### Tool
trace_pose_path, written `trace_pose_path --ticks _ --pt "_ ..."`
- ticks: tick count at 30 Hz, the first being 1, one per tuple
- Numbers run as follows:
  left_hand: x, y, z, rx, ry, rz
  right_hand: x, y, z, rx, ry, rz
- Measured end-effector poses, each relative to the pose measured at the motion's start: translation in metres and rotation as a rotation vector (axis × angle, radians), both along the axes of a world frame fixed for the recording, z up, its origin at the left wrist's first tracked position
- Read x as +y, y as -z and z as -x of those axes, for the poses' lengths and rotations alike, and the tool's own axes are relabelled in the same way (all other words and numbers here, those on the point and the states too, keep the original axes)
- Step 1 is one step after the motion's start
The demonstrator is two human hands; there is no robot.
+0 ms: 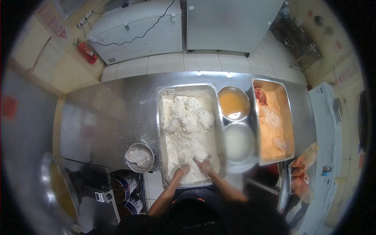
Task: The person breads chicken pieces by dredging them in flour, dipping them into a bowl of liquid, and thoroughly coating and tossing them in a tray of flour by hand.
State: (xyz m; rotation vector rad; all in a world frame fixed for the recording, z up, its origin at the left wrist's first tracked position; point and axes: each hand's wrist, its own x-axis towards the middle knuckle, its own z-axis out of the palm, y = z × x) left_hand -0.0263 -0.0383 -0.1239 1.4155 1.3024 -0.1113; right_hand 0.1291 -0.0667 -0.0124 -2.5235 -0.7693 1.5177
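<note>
A deep metal tray [159, 129] of white flour [192, 143] lies in front of me. Several lumpy pieces thickly coated in flour [188, 117] are heaped in its far half; what is under the coating is hidden. Both hands are in the near half, low in the flour. My left hand [184, 169] has its fingers partly buried, so their closing cannot be made out. Close to its right, my right hand [204, 165] shows fingers apart, dusted white, with nothing visible held.
Right of the tray stand a bowl of orange liquid [234, 102], a bowl of whitish liquid [239, 143] and a tray of orange powder [271, 135] with plastic bags. A small floury bowl [140, 156] sits left. Bagged reddish pieces [301, 172] lie at far right.
</note>
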Motion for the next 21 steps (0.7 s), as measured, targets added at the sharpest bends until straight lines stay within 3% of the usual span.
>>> trace_pose_path --ticks 1,2,4,5,8,11,14,18,19,21 --pt "0.003 -0.005 -0.008 -0.207 -0.205 0.188 0.017 -0.036 0.003 0.144 0.250 0.083" --pt "0.011 -0.010 -0.017 -0.419 -0.432 0.400 0.024 -0.027 -0.003 0.139 0.251 0.084" --pt "0.041 -0.050 -0.029 -0.710 -0.667 0.759 0.037 -0.003 -0.021 0.676 0.393 -0.471" --pt "0.057 -0.074 -0.031 -0.763 -0.696 0.888 0.040 -0.007 -0.029 0.672 0.400 -0.469" --pt "0.085 0.004 0.000 -0.756 -0.509 0.509 0.052 -0.046 -0.056 0.453 0.036 -0.373" --pt "0.069 -0.006 0.029 -0.331 -0.157 0.208 0.042 -0.049 -0.077 0.170 -0.377 -0.248" --pt "-0.006 0.003 0.034 0.033 0.195 -0.050 -0.009 0.006 -0.062 -0.298 -0.925 -0.062" --pt "-0.030 0.042 0.002 -0.082 0.018 0.045 -0.025 0.074 -0.022 -0.334 -1.414 -0.198" --pt "-0.020 0.050 -0.003 -0.123 -0.020 0.079 -0.015 0.081 -0.017 -0.267 -1.463 -0.247" --pt "0.014 0.056 -0.007 -0.160 -0.044 0.063 -0.008 0.160 -0.027 -0.414 -1.274 -0.439"
